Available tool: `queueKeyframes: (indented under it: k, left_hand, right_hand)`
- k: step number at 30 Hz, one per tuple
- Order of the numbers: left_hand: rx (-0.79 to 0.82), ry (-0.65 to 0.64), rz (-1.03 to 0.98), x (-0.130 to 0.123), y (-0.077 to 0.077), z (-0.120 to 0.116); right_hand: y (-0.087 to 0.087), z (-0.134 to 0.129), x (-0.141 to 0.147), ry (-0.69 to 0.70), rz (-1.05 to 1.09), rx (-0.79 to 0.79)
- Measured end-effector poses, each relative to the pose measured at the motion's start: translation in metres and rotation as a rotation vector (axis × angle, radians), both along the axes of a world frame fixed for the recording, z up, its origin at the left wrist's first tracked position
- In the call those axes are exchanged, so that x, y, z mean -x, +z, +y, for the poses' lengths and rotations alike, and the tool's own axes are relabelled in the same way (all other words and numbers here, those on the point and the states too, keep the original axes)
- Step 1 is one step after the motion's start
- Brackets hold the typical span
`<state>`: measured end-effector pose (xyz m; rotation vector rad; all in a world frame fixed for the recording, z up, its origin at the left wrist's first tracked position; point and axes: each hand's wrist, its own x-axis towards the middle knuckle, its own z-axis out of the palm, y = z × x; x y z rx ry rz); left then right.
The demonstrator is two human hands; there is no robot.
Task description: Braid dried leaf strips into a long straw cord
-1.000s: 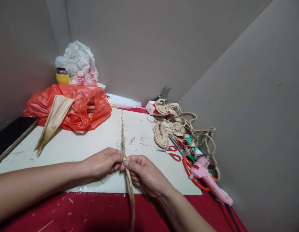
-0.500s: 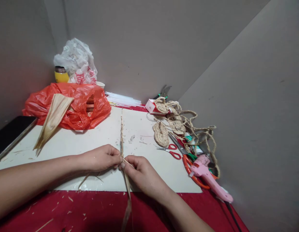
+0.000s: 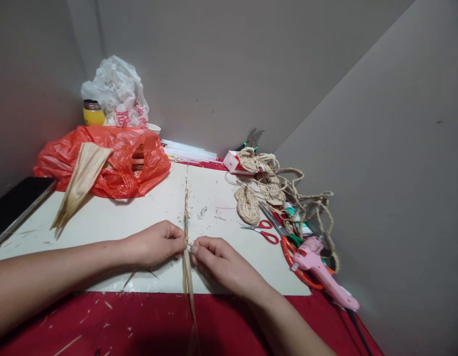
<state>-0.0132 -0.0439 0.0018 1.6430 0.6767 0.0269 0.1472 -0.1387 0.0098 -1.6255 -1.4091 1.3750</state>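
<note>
A thin braided husk cord [image 3: 186,202] runs straight up the white board. At its lower end my left hand [image 3: 160,243] pinches it between thumb and fingertips. Just to the right, my right hand [image 3: 217,262] is closed, its thumb and forefinger pinching a short stretch of husk strand beside the braid. Loose pale strips [image 3: 188,282] hang down between the hands, over the board's front edge and the red cloth.
The white board [image 3: 140,212] lies on red cloth [image 3: 147,321]. Red bag [image 3: 121,138], dry husk [image 3: 80,178] and phone [image 3: 19,205] are left; small scissors [image 3: 264,230], woven coils [image 3: 248,205], pink glue gun [image 3: 321,272] right.
My right hand has shifted slightly right, away from the left, and the strand between its fingers sits differently. The hanging strips have swung left and spread apart. My left hand stays at the braid.
</note>
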Motion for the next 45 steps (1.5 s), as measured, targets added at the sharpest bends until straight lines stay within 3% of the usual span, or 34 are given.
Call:
queueKeyframes:
  k: [3, 6, 9, 12, 14, 16, 18, 19, 23, 25, 29, 32, 39, 42, 45]
  left_hand:
    - [0.0, 0.018, -0.032, 0.0, -0.001, -0.003]
    - [0.094, 0.021, -0.081, -0.002, 0.0, -0.007]
    - [0.143, 0.046, -0.097, -0.003, 0.001, -0.008]
    - [0.129, 0.066, -0.083, -0.003, 0.002, -0.009]
    - [0.158, 0.068, -0.084, -0.002, 0.003, -0.01]
    - [0.207, 0.082, -0.094, -0.002, 0.005, -0.011]
    - [0.269, 0.097, -0.099, -0.002, 0.007, -0.012]
    - [0.3, 0.097, -0.105, -0.001, 0.008, -0.011]
    - [0.389, 0.036, -0.162, 0.001, 0.006, -0.009]
    - [0.409, 0.011, -0.188, 0.002, 0.005, -0.008]
    - [0.424, -0.026, -0.23, 0.004, 0.003, -0.006]
    - [0.421, -0.015, -0.219, 0.005, 0.002, -0.005]
    - [0.29, -0.05, -0.125, 0.005, -0.004, -0.001]
    - [0.054, -0.092, -0.084, 0.006, -0.001, 0.0]
    - [-0.239, -0.168, -0.023, 0.008, 0.009, 0.002]
  right_hand:
    - [0.001, -0.006, 0.007, -0.005, 0.192, 0.143]
    - [0.0, -0.013, 0.018, -0.003, 0.186, 0.18]
    - [-0.004, -0.017, 0.026, -0.021, -0.014, 0.117]
    - [-0.004, -0.021, 0.032, 0.005, -0.31, -0.067]
    - [0.003, -0.027, 0.035, 0.084, -0.468, -0.161]
    - [0.014, -0.035, 0.037, 0.225, -0.518, -0.139]
    - [0.026, -0.043, 0.033, 0.319, -0.464, -0.073]
    - [0.031, -0.045, 0.029, 0.292, -0.425, -0.068]
    - [0.03, -0.037, 0.009, -0.154, -0.238, -0.21]
    - [0.019, -0.028, 0.004, -0.256, -0.017, -0.188]
    - [0.001, -0.012, 0.01, -0.205, 0.453, 0.037]
    - [0.0, -0.007, 0.012, -0.153, 0.585, 0.148]
    - [-0.005, -0.003, 0.001, -0.082, 0.495, 0.292]
    - [-0.007, -0.001, 0.006, -0.097, 0.482, 0.352]
    - [-0.009, 0.0, 0.014, -0.206, 0.459, 0.324]
